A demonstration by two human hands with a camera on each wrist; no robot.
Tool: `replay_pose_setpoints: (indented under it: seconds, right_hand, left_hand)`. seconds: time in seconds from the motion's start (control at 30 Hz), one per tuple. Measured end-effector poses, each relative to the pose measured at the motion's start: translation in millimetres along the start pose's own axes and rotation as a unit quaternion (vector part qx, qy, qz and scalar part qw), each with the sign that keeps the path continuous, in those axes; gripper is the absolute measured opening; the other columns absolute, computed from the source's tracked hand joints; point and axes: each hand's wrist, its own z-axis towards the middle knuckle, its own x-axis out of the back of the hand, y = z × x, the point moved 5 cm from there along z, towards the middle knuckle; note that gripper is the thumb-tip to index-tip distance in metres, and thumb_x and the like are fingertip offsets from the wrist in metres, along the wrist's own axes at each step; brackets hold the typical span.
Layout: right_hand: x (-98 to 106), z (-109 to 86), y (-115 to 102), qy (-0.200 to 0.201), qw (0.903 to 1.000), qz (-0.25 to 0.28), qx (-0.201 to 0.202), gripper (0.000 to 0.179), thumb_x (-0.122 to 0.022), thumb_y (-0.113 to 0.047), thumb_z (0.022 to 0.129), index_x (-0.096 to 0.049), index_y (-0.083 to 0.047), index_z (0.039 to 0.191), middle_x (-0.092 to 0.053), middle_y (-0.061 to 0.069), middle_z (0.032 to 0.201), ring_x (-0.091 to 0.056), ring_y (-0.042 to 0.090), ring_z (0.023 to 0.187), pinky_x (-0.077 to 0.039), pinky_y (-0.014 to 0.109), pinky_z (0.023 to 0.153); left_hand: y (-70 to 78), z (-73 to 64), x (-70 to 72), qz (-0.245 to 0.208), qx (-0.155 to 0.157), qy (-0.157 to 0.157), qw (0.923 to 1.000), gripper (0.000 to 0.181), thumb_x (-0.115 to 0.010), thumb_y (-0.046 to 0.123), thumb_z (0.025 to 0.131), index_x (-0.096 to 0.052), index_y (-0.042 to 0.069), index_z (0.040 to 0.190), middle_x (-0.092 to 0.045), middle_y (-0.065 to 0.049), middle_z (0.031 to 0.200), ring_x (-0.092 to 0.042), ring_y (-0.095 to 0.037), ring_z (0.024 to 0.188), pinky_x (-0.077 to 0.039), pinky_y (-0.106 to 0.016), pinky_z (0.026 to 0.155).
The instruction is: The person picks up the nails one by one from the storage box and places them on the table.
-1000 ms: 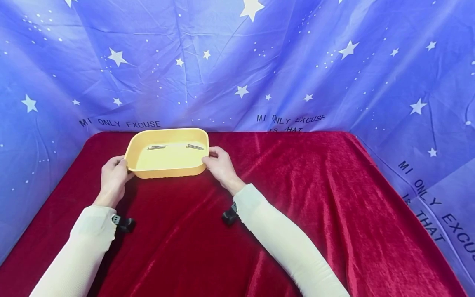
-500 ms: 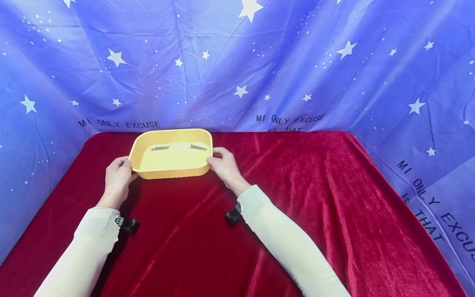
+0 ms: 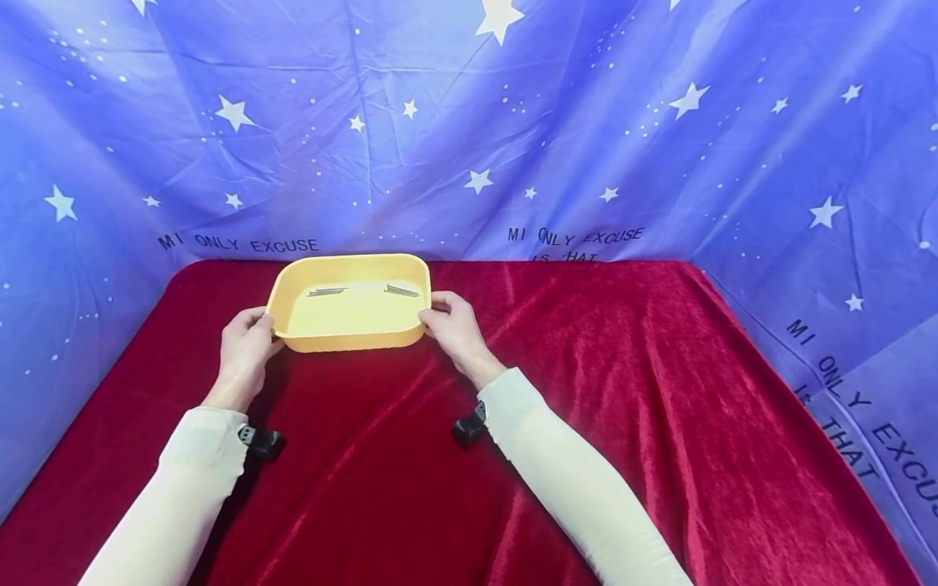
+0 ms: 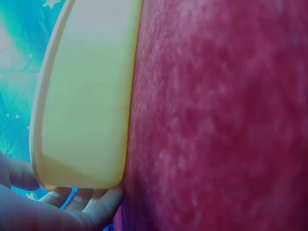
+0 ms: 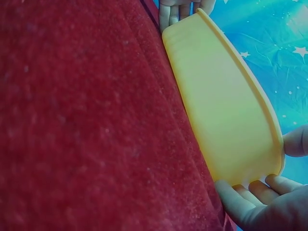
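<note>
Nearest, the black wrist camera [image 3: 264, 443] on the left sleeve [image 3: 168, 496] hangs low over the red cloth [image 3: 388, 496], and might snag a fold if the arm dropped. Further out, the left hand [image 3: 245, 352] and right hand [image 3: 459, 330] grasp the yellow tub [image 3: 352, 340] by its two ends, thumbs at the rim. If one side rose or slipped ahead of the other, the tub could tilt, and the loose thin grey sticks, perhaps nails, in the left bunch [image 3: 326, 291] and right bunch [image 3: 401, 290] would probably slide and mix. The tub is left of centre, towards the back of the surface; too strong a push away could carry it into the starry curtain [image 3: 469, 122].

Each wrist view shows what the head view hides: the left fingers [image 4: 103, 207] and right fingers [image 5: 238, 199] set against the end walls, below the rim. Both show the tub's base along the cloth, though I cannot tell whether it touches throughout. Only the head view looks inside, at the two bunches lying apart on the tub's floor.
</note>
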Motion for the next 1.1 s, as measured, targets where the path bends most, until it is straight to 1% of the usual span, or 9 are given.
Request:
replay_pose_setpoints:
  seconds: [0.1, 0.23, 0.33, 0.57, 0.73, 0.87, 1.0, 1.1]
  right_hand:
    - [3.3, 0.1, 0.7, 0.003, 1.0000, 0.002, 0.000, 0.040, -0.056, 0.002, 0.083, -0.055, 0.010, 0.122, -0.059, 0.027, 0.117, -0.061, 0.017, 0.082, -0.055, 0.032, 0.080]
    - [7.5, -0.7, 1.6, 0.005, 1.0000, 0.003, -0.007, 0.041, -0.056, 0.001, 0.084, -0.053, 0.010, 0.124, -0.057, 0.027, 0.120, -0.061, 0.018, 0.085, -0.055, 0.034, 0.083]
    - [10.3, -1.5, 2.0, 0.007, 0.9999, 0.000, -0.008, 0.041, -0.056, 0.000, 0.085, -0.053, 0.010, 0.125, -0.057, 0.026, 0.120, -0.061, 0.018, 0.086, -0.054, 0.035, 0.084]
    - [16.8, -0.7, 2.2, 0.017, 0.9998, -0.001, -0.007, 0.038, -0.056, -0.001, 0.086, -0.055, 0.007, 0.123, -0.060, 0.022, 0.115, -0.062, 0.019, 0.085, -0.054, 0.035, 0.085]
    - [19.2, -0.5, 1.9, 0.019, 0.9998, 0.006, -0.004, 0.037, -0.056, 0.000, 0.086, -0.056, 0.008, 0.123, -0.060, 0.023, 0.115, -0.062, 0.019, 0.086, -0.054, 0.035, 0.085]
    - [22.6, -0.7, 1.8, 0.024, 0.9996, 0.014, -0.001, 0.037, -0.056, 0.000, 0.086, -0.056, 0.008, 0.122, -0.061, 0.021, 0.113, -0.061, 0.018, 0.086, -0.054, 0.036, 0.085]
    - [27.4, -1.1, 1.8, 0.031, 0.9994, 0.015, 0.002, 0.038, -0.055, 0.000, 0.086, -0.055, 0.008, 0.123, -0.060, 0.023, 0.113, -0.061, 0.018, 0.085, -0.054, 0.038, 0.085]
    - [31.5, -1.6, 1.9, 0.036, 0.9992, 0.017, 0.003, 0.038, -0.055, 0.001, 0.086, -0.055, 0.009, 0.123, -0.060, 0.025, 0.115, -0.061, 0.018, 0.085, -0.054, 0.039, 0.086]
  left_hand:
    - [-0.4, -0.7, -2.7, -0.003, 0.002, 0.001, 1.0000, 0.029, -0.039, 0.012, 0.098, -0.048, -0.002, 0.120, -0.049, -0.010, 0.112, -0.053, -0.015, 0.103, -0.043, -0.043, 0.100]
    - [-1.3, -2.3, -6.9, 0.006, 0.009, -0.003, 0.9999, 0.036, -0.040, 0.014, 0.098, -0.045, -0.005, 0.127, -0.049, -0.012, 0.118, -0.052, -0.016, 0.106, -0.045, -0.039, 0.099]
    - [-1.6, -3.5, -9.9, 0.014, 0.014, -0.002, 0.9998, 0.038, -0.041, 0.015, 0.098, -0.044, -0.005, 0.130, -0.048, -0.012, 0.121, -0.052, -0.017, 0.108, -0.045, -0.036, 0.098]
    - [-2.1, -4.4, -15.9, 0.002, 0.013, -0.001, 0.9999, 0.036, -0.042, 0.014, 0.097, -0.046, -0.004, 0.129, -0.048, -0.014, 0.123, -0.052, -0.018, 0.109, -0.046, -0.036, 0.098]
    - [-3.4, -5.4, -18.5, 0.005, 0.015, 0.000, 0.9999, 0.039, -0.041, 0.014, 0.098, -0.043, -0.005, 0.132, -0.046, -0.015, 0.126, -0.051, -0.020, 0.112, -0.044, -0.039, 0.100]
    - [-3.6, -7.0, -21.3, 0.000, 0.011, -0.002, 0.9999, 0.038, -0.042, 0.013, 0.098, -0.044, -0.005, 0.132, -0.047, -0.014, 0.124, -0.051, -0.019, 0.110, -0.046, -0.036, 0.098]
    - [-3.4, -8.2, -25.5, -0.007, 0.008, -0.005, 0.9999, 0.038, -0.042, 0.012, 0.097, -0.045, -0.005, 0.131, -0.048, -0.011, 0.119, -0.052, -0.017, 0.107, -0.048, -0.033, 0.095]
    - [-3.3, -8.9, -29.2, -0.010, 0.006, -0.008, 0.9999, 0.038, -0.043, 0.011, 0.097, -0.044, -0.006, 0.131, -0.049, -0.011, 0.118, -0.052, -0.016, 0.106, -0.047, -0.035, 0.097]
